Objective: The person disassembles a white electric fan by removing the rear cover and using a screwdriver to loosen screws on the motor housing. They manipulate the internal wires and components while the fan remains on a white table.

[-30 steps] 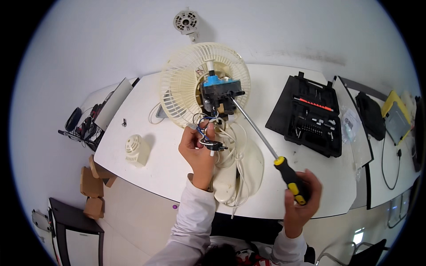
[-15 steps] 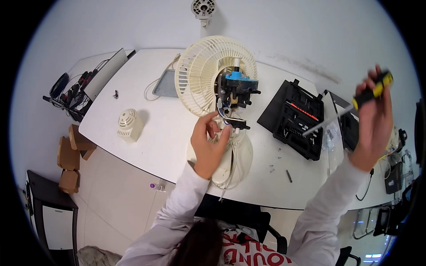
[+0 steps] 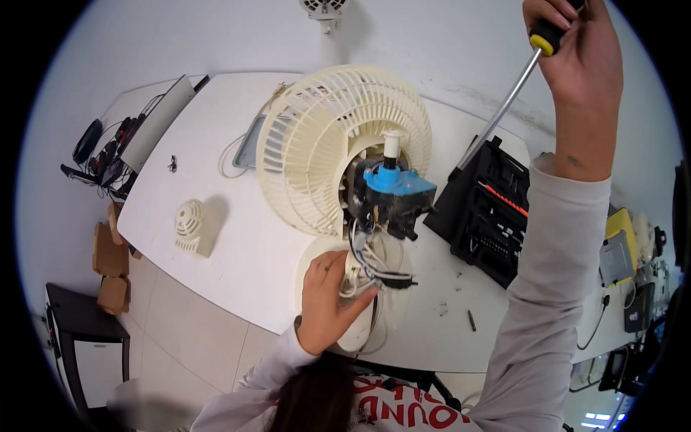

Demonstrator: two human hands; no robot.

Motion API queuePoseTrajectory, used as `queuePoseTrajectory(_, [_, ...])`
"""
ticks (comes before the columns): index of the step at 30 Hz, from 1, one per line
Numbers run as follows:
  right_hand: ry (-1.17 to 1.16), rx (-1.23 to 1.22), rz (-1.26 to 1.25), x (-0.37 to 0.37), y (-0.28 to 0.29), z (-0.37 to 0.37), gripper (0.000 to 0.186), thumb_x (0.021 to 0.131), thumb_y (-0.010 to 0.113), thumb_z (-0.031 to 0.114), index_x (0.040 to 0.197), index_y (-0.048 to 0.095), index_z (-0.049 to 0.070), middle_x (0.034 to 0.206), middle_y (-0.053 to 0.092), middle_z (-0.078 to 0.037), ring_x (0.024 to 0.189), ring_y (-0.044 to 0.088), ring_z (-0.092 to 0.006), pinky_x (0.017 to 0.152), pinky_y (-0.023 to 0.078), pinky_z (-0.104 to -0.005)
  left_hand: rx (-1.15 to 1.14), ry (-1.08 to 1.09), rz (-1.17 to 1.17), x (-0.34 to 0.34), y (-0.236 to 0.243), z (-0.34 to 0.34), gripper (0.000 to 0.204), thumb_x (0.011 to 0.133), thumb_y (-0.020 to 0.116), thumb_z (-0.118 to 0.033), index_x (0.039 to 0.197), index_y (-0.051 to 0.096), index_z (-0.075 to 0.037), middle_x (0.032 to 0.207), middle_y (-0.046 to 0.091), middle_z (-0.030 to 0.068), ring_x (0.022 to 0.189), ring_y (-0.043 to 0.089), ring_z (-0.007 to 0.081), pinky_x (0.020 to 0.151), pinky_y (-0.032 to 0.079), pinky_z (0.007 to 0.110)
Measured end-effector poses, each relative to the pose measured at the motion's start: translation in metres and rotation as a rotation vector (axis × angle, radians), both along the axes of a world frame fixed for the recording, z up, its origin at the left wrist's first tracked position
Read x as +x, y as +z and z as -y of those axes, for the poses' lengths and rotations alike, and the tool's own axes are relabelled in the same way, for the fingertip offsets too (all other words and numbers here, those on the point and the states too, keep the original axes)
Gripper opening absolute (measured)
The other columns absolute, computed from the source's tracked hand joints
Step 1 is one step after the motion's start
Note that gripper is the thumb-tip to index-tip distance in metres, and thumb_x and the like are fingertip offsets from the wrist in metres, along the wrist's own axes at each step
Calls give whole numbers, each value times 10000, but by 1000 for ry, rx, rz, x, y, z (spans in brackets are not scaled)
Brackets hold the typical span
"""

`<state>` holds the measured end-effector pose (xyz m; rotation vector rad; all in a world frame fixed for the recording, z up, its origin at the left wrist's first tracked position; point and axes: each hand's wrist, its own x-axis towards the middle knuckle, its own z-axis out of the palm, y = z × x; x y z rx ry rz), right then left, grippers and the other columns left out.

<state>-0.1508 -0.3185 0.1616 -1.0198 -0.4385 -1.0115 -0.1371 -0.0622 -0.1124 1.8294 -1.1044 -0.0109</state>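
Note:
My left hand (image 3: 324, 302) is wrapped round the cream neck (image 3: 353, 273) of a partly dismantled fan, beside loose wires (image 3: 374, 263) that run up to the motor. The fan's exposed motor (image 3: 392, 209) is dark, with a blue cover (image 3: 396, 182) and a white knob on top. Its cream grille (image 3: 299, 147) stands behind, and the round base (image 3: 311, 255) is partly under my hand. High at the right, my right hand (image 3: 586, 65) grips a long screwdriver (image 3: 504, 106) by its black-and-yellow handle. The shaft slants down left, its dark tip apart from the motor.
An open black tool case (image 3: 489, 237) with bits lies right of the fan. Small screws (image 3: 443, 309) and a short dark rod (image 3: 471, 320) lie nearer me. A cream motor housing (image 3: 193, 229) stands at left; a grey tray (image 3: 250, 144) sits partly behind the grille.
My right hand has risen with the screwdriver, whose tip has swung left toward the fan. My left hand still holds the neck; the fan and hand appear lower in view.

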Motion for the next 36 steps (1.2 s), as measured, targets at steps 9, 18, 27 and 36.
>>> queuePoseTrajectory(9, [71,21,-60,42,-24,20,289,1003,434,277,921,449,0,721,456,-13,516,438,-45,402,409,-159,-95,-196,-826,7,4,16,454,770,747,-128,1125,505,19,936,643,115,874,564,124,784,452,274])
queuePoseTrajectory(18, [105,-11,-61,40,-17,12,273,1000,429,264,911,440,6,734,462,-25,518,437,-47,385,404,-166,-218,-258,-908,13,6,27,302,792,678,-54,1052,543,18,960,612,65,916,536,127,864,407,263])
queuePoseTrajectory(27, [-21,-171,95,27,11,-25,201,1001,429,232,1087,438,51,841,505,-58,524,417,-49,383,393,-159,-487,-193,-832,8,9,26,343,847,659,-68,1138,499,15,994,627,78,908,577,129,827,447,267])
queuePoseTrajectory(36, [245,-169,58,28,21,-72,226,1002,419,237,1016,439,13,786,464,-47,513,403,-50,397,393,-149,-542,-109,-641,-3,-4,4,486,827,731,-147,1194,458,17,1036,626,95,926,608,140,813,482,259])
